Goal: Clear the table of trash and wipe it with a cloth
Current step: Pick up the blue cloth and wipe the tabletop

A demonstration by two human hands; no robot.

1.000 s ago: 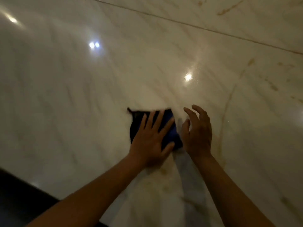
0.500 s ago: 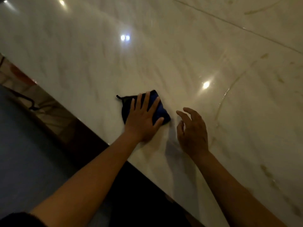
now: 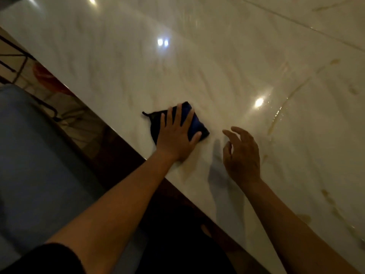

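Marble tabletop point(image 3: 197, 66), pale w/ faint veining, glossy enough to throw back ceiling lights as bright spots. No trash visible on the part I can see, so clearing looks done; wiping is the step in hand. Left hand point(image 3: 175, 135) lies flat, fingers spread straight, pressing a dark blue cloth point(image 3: 195, 123) onto the top near the table's near edge. Right hand point(image 3: 243, 155) hovers just beside it, fingers loosely curled, holding nothing; can't tell if it touches the surface. Wet-looking yellowish streaks point(image 3: 276, 115) curve across the top to the right, w/ more blotches along the near-right edge, so I'd guess plenty of wiping left over there. Beyond the table edge: a blue-grey chair seat point(image 3: 39, 155), dark metal frame point(image 3: 19, 60) and patterned floor. Room is dim, warm light overall.
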